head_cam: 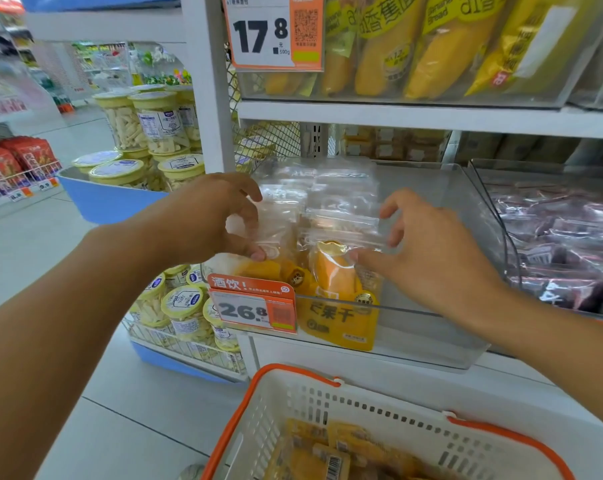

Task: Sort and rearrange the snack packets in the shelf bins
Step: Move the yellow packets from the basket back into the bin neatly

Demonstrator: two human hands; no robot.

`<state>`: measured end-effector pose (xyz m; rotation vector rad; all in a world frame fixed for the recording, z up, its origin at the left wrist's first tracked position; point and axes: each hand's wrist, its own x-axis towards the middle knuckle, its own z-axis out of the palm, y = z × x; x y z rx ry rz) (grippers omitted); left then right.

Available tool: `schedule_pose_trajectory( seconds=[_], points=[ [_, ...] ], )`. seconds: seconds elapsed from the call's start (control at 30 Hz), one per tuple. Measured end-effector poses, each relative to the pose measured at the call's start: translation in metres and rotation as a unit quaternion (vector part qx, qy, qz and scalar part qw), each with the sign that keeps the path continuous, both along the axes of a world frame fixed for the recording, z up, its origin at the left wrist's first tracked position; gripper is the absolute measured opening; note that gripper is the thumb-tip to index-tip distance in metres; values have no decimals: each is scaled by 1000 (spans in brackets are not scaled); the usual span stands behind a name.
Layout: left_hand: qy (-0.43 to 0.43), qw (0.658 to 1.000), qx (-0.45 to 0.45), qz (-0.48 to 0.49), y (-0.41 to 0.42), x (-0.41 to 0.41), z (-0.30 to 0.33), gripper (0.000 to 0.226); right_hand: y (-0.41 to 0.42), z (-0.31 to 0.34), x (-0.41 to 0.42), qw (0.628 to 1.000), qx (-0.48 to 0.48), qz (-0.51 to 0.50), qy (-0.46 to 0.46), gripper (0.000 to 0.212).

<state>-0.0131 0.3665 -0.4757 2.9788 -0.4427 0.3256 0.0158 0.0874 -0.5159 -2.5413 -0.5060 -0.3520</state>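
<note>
Risk first. The mango packets [338,271] stand upright in a loose row at the left end of the clear bin [466,244], and I have both hands on the row at once. My judgement: the slick film tops can slip out from under my fingertips, and if one packet tips forward the ones behind it fan out and the row collapses toward the front wall. A second risk is the front packet, which sits pressed against the bin's low front lip beside the orange price tag [255,306]; a pull toward me could lift it over that lip and drop it toward the basket [293,403] below, which already holds similar yellow packets.

Hand states. My left hand [203,220] is curled, thumb and fingers pinching the clear top of a packet on the left side of the row. My right hand [428,251] is half open, fingers spread and bent; the thumb and fingertips touch the clear top of the front-right packet. I cannot tell whether it is a firm pinch or only a touch.

Position. The packets lie directly between my two hands, touching both. The right half of the bin shows bare floor.
</note>
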Motion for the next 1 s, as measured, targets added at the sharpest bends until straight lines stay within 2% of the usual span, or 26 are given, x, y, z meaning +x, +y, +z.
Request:
schedule_pose_trajectory(
  seconds=[0.03,0.1,0.17,0.23,0.27,0.33,0.43,0.5,0.6,0.67,0.73,0.83,0.93,1.0],
  points=[
    [-6,1000,-5,-6,-1,-1,-1,32,1,4,-2,1000,0,10,-27,52],
    [-13,1000,-11,-12,-4,-2,-1,30,3,10,-4,995,-26,56,-81,44],
    [-17,1000,-17,-10,-6,-4,0,29,12,16,-2,983,-103,126,-83,35],
    [-25,999,-20,-9,-8,-7,0,30,32,19,4,969,-153,192,-38,36],
    [-29,999,-18,-8,-9,-9,-1,30,45,20,6,966,-146,211,-12,37],
    [-38,999,-11,-6,-10,-12,-2,32,69,22,15,964,-126,230,34,32],
    [-56,998,-20,0,-9,-19,-1,39,93,30,27,943,-138,241,184,25],
    [-69,997,-34,5,-8,-22,-1,47,102,33,31,935,-145,232,225,19],
    [-72,996,-52,3,-5,-25,-2,56,110,32,30,944,-38,215,248,13],
    [-70,996,-53,-2,-2,-24,-4,53,113,27,24,947,58,189,252,18],
    [-61,997,-50,-6,0,-23,-5,48,113,20,20,950,100,150,256,23],
    [-41,998,-45,-10,-2,-21,-7,34,106,15,17,945,34,133,298,21],
    [-23,1000,-16,7,-3,-19,-7,17,93,17,14,909,4,164,382,8],
    [-10,999,-6,31,-4,-19,-5,18,84,21,10,875,25,215,433,12]
  ],
)
